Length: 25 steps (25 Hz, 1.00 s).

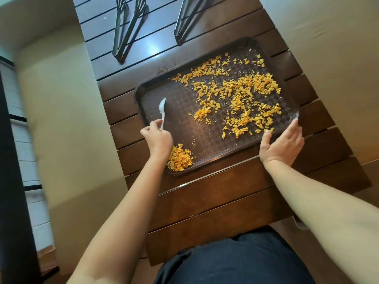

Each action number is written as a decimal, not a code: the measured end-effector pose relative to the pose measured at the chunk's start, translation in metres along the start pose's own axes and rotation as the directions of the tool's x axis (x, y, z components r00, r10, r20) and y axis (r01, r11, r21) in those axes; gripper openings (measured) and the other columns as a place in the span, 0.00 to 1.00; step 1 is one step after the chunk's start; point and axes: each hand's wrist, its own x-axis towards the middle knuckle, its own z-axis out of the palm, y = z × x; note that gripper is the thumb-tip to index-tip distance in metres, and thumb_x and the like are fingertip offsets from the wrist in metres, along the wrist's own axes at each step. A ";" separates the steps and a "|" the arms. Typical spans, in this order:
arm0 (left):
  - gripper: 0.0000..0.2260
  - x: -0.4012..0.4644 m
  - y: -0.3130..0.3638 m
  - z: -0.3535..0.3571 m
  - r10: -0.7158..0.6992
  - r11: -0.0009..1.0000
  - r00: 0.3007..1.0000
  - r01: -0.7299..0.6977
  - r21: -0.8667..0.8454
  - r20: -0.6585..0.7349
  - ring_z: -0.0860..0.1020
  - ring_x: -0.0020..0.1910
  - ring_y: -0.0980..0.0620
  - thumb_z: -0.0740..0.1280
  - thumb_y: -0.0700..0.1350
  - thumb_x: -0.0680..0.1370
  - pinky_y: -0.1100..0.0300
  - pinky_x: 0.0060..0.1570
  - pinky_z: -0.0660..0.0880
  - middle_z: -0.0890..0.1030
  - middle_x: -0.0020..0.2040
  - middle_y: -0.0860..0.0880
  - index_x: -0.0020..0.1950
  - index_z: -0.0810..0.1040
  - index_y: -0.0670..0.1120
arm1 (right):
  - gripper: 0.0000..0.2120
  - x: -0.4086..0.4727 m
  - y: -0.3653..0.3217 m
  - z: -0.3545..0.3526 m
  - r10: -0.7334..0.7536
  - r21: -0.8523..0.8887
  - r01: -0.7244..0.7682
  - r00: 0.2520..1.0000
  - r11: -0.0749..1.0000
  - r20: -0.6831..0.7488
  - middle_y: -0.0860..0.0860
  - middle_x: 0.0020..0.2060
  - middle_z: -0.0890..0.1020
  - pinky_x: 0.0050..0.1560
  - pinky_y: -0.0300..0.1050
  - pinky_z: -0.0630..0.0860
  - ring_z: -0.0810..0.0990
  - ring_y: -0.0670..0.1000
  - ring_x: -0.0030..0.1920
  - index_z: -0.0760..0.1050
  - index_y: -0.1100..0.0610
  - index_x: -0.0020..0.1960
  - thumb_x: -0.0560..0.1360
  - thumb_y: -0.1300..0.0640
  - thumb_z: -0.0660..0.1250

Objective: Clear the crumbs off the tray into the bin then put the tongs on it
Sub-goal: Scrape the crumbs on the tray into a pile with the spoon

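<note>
A dark brown tray (184,138) lies on the slatted wooden table. Orange crumbs (242,93) are scattered over its right and far half, and a small heap of crumbs (180,159) sits in its near left corner. My left hand (158,138) grips the handle of a white plastic spoon (162,108), whose bowl rests on the tray's left part. My right hand (284,143) holds the tray's near right rim, thumb on the inside edge. Two metal tongs lie beyond the tray: one pair (127,27) at far left, another (188,17) at far centre. No bin is in view.
The wooden table (215,201) is narrow, with beige floor on both sides. A dark frame with white panels (22,140) runs along the left edge. My dark-clothed lap (235,261) is at the table's near end.
</note>
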 end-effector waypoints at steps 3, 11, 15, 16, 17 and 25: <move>0.16 0.001 0.003 -0.005 -0.011 0.999 0.994 0.006 -0.043 -0.111 0.69 0.52 0.51 0.54 0.33 0.79 0.77 0.36 0.69 0.61 0.65 0.42 0.66 0.70 0.41 | 0.37 0.000 -0.001 -0.002 -0.006 0.001 0.006 1.000 1.000 0.014 0.63 0.71 0.62 0.71 0.57 0.54 0.58 0.61 0.72 0.50 0.64 0.75 0.74 0.43 0.52; 0.14 -0.004 0.002 0.010 0.050 0.999 0.999 -0.050 0.004 -0.013 0.72 0.47 0.52 0.55 0.35 0.79 0.71 0.41 0.71 0.64 0.60 0.43 0.63 0.72 0.42 | 0.38 0.001 -0.001 -0.003 -0.001 0.006 0.001 0.999 1.000 0.032 0.63 0.71 0.63 0.71 0.57 0.54 0.59 0.62 0.72 0.50 0.64 0.75 0.73 0.42 0.52; 0.08 -0.035 -0.018 0.028 0.158 0.982 0.971 -0.174 0.078 0.178 0.73 0.46 0.52 0.61 0.39 0.79 0.67 0.45 0.71 0.67 0.54 0.46 0.55 0.78 0.46 | 0.37 0.001 -0.002 -0.003 0.001 -0.002 -0.001 0.999 1.000 0.032 0.64 0.70 0.63 0.70 0.57 0.54 0.59 0.61 0.71 0.50 0.64 0.75 0.73 0.42 0.52; 0.07 -0.038 -0.017 0.027 0.176 0.977 0.965 -0.195 0.083 0.197 0.72 0.47 0.53 0.63 0.41 0.78 0.68 0.46 0.71 0.67 0.53 0.47 0.52 0.79 0.47 | 0.37 0.000 -0.002 -0.003 -0.001 -0.005 0.001 0.999 1.000 0.038 0.64 0.70 0.63 0.70 0.57 0.54 0.59 0.61 0.71 0.50 0.64 0.75 0.73 0.42 0.52; 0.06 -0.034 -0.013 0.024 0.197 0.974 0.961 -0.214 0.074 0.193 0.72 0.48 0.54 0.64 0.41 0.78 0.67 0.48 0.72 0.67 0.53 0.48 0.51 0.79 0.48 | 0.37 0.000 -0.003 -0.003 -0.004 -0.006 0.005 0.999 1.000 0.037 0.64 0.71 0.63 0.70 0.57 0.54 0.59 0.61 0.72 0.50 0.64 0.75 0.73 0.42 0.52; 0.09 0.017 0.040 0.027 0.203 0.968 0.968 -0.221 0.115 0.146 0.69 0.55 0.55 0.64 0.47 0.79 0.72 0.44 0.71 0.67 0.61 0.46 0.56 0.80 0.49 | 0.38 0.001 0.000 -0.001 0.005 -0.009 -0.005 0.999 1.000 0.041 0.63 0.71 0.62 0.71 0.56 0.53 0.58 0.60 0.72 0.50 0.63 0.75 0.74 0.41 0.51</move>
